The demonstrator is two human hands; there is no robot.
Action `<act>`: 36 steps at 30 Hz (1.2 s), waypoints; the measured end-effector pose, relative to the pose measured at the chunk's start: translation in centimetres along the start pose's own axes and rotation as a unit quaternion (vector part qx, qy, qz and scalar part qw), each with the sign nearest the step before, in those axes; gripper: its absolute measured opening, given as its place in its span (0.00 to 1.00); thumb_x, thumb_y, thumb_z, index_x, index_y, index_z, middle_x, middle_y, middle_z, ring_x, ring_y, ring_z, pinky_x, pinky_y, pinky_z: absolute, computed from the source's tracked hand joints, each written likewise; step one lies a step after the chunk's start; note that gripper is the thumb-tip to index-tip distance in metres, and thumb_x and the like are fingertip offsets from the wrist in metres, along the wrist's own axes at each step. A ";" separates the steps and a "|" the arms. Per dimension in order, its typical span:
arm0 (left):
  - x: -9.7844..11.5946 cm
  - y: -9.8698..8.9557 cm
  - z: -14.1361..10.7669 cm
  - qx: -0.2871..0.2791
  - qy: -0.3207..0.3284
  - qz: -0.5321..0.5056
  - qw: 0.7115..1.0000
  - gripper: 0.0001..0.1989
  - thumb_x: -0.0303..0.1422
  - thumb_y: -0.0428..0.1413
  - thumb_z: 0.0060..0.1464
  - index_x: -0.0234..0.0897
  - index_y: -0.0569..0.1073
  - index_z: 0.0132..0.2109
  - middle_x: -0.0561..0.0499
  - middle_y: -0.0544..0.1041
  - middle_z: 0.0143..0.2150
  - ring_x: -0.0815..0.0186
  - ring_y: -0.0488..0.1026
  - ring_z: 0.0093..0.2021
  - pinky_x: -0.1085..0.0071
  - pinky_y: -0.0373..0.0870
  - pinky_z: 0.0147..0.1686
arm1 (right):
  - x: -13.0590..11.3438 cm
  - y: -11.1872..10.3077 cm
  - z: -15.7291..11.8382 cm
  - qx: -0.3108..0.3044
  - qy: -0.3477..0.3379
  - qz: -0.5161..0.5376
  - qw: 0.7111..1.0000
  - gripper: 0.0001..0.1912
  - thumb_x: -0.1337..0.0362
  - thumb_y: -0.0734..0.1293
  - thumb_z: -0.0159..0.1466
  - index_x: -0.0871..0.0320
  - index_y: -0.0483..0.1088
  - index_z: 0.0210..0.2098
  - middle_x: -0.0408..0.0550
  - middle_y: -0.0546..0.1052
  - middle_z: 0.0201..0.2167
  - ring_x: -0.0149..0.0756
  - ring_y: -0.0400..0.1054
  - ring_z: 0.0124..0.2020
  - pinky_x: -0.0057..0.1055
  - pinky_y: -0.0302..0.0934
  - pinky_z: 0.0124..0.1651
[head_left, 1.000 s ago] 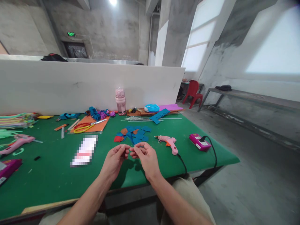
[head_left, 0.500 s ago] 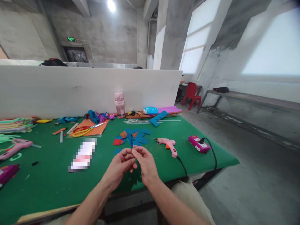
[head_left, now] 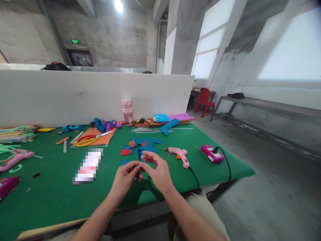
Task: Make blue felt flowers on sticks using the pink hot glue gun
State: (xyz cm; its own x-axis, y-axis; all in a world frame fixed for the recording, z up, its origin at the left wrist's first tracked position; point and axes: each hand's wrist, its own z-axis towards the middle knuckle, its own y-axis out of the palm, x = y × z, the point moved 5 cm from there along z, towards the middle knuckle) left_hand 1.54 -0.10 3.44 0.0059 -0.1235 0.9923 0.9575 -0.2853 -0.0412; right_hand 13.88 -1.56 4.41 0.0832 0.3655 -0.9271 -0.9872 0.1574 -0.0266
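My left hand (head_left: 124, 178) pinches the base of a small upright blue piece (head_left: 139, 154), which looks like rolled paper or felt. The thumb of my right hand (head_left: 157, 171) presses at that same base, while its index finger is raised a little apart. Fingertips hide the lower end of the piece. Just behind my hands lies a spread of cut blue pieces (head_left: 148, 144), with a red piece (head_left: 125, 152) and a brown piece (head_left: 131, 144) among them. Right of my right hand, a pink glue gun (head_left: 179, 154) rests on its side.
The green table (head_left: 62, 194) carries scissors (head_left: 87, 141) on an orange sheet (head_left: 105, 139), a second glue gun (head_left: 20, 156) and a purple box (head_left: 212, 154) with a cord. A pink bottle (head_left: 127, 112) stands by the white partition (head_left: 87, 97).
My right hand's index finger has lifted away from the pinch, and both hands have shifted slightly left and down. The blue piece now looks narrower and more upright.
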 end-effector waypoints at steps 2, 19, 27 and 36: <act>-0.3 0.0 0.1 0.006 0.014 0.026 1.000 0.09 0.34 0.55 0.47 0.34 0.75 0.33 0.53 0.73 0.20 0.69 0.68 0.21 0.75 0.64 0.24 | -0.7 -0.2 -0.2 0.008 -0.043 -0.067 0.997 0.17 0.63 0.68 0.52 0.57 0.69 0.41 0.46 0.75 0.35 0.34 0.68 0.37 0.31 0.61 0.44; -0.4 0.1 0.0 -0.003 0.059 0.095 0.994 0.10 0.33 0.51 0.50 0.34 0.72 0.26 0.54 0.71 0.20 0.71 0.67 0.23 0.76 0.63 0.26 | -2.0 -0.3 -0.6 -0.016 -0.124 -0.132 0.983 0.09 0.65 0.65 0.56 0.56 0.70 0.37 0.46 0.74 0.33 0.34 0.67 0.36 0.29 0.60 0.42; -0.5 0.3 0.0 -0.015 0.058 0.098 0.993 0.10 0.33 0.51 0.50 0.34 0.72 0.26 0.53 0.71 0.21 0.70 0.67 0.23 0.76 0.64 0.27 | -2.1 -0.4 -0.5 -0.015 -0.128 -0.128 0.983 0.07 0.64 0.65 0.56 0.56 0.70 0.35 0.45 0.74 0.32 0.34 0.68 0.36 0.29 0.61 0.41; -0.4 0.4 -0.1 -0.017 0.060 0.099 0.993 0.09 0.32 0.51 0.49 0.34 0.72 0.26 0.53 0.72 0.21 0.70 0.67 0.23 0.75 0.64 0.27 | -2.1 -0.4 -0.5 -0.020 -0.122 -0.134 0.983 0.06 0.65 0.64 0.56 0.57 0.70 0.34 0.45 0.74 0.31 0.34 0.68 0.35 0.29 0.60 0.40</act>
State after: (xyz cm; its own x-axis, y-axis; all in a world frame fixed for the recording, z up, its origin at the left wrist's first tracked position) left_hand 1.92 -0.24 3.01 0.1563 -0.2928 0.9433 0.9310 -0.2753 -0.2397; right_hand 14.03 -2.87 6.15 0.3667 0.5256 -0.7677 -0.9294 0.2437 -0.2772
